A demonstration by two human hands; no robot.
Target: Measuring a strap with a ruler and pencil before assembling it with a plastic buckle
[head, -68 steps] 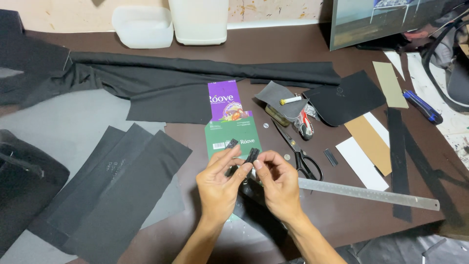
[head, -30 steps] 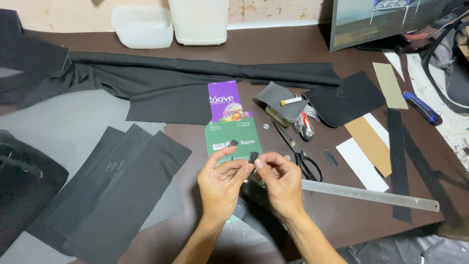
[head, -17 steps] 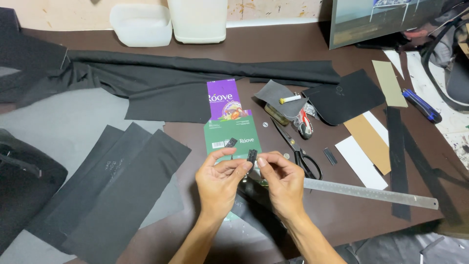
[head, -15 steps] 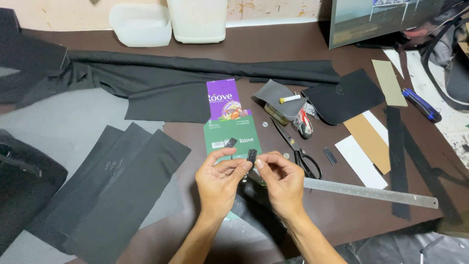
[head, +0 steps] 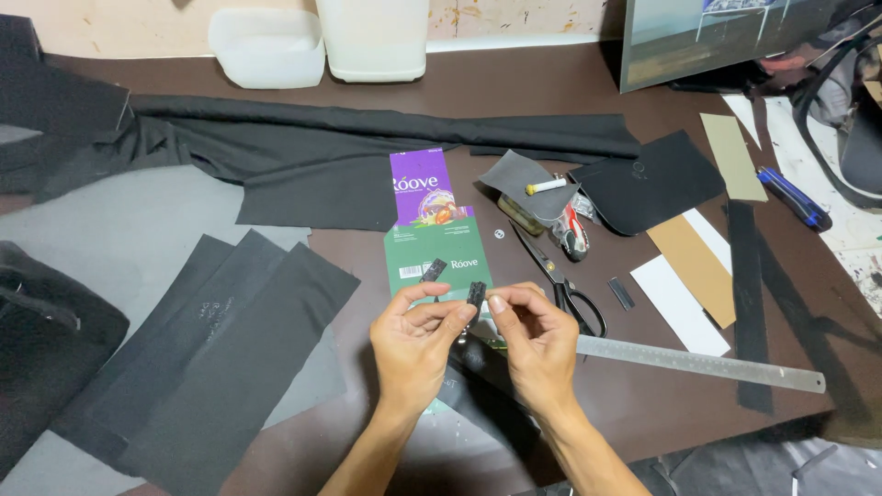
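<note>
Low at the centre of the view, the person's left hand (head: pixel 415 347) and right hand (head: pixel 537 342) meet above a dark brown table (head: pixel 514 92). Both hands have fingers curled in, pinching a small black strip (head: pixel 475 294) between thumbs and fingertips; the strip stands upright between the two hands, its top poking just above them. Whether it is fabric or plastic cannot be told.

Just beyond the hands lies a green flattened carton (head: pixel 452 253), with a second small black piece (head: pixel 433 270) resting on it, near the left fingertips. A purple carton (head: pixel 421 186) touches the green one's far edge. Just right of the right hand sit black-handled scissors (head: pixel 562 280), and a long metal ruler (head: pixel 703 363) runs off to the right from beside that hand. Further right are white, tan and black strips of material (head: pixel 691 276). To the left lie overlapping dark grey fabric panels (head: pixel 220 349). A long fold of black cloth (head: pixel 367 124) stretches across the far side of the table.
</note>
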